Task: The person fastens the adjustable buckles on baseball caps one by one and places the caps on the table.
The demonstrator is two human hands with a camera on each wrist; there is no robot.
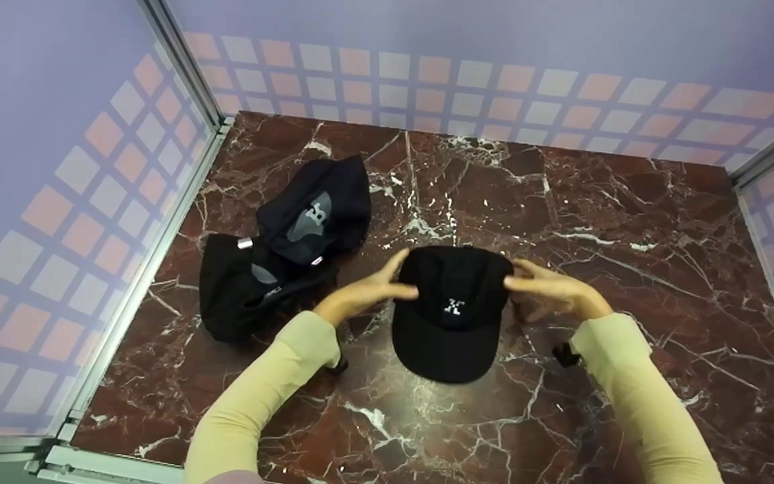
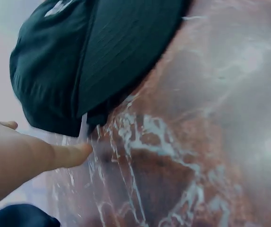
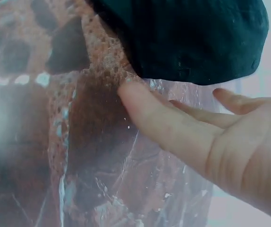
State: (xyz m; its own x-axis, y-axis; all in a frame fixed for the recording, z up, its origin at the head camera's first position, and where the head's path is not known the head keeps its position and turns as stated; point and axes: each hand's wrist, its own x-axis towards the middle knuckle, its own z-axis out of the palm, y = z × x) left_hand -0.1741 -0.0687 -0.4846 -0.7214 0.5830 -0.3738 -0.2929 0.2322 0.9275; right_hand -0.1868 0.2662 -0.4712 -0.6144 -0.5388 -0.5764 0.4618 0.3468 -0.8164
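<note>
A black baseball cap [image 1: 451,349] with a small white emblem stands in the middle of the table, brim toward me. My left hand [image 1: 373,286] is at its left side and my right hand [image 1: 548,288] at its right side. In the left wrist view, the left thumb [image 2: 71,155] extends just below the cap's [image 2: 46,90] lower edge. The right wrist view has the right hand [image 3: 197,130] with thumb and fingers stretched out close under the cap's [image 3: 197,42] edge. Neither hand is curled round the cap.
To the left lie a dark navy cap [image 1: 350,202] with a grey patch and a black cap [image 1: 229,289], touching each other. All rest on a dark red marble-patterned table [image 1: 629,269]. Purple panels with checkered squares [image 1: 394,65] wall in the back and both sides.
</note>
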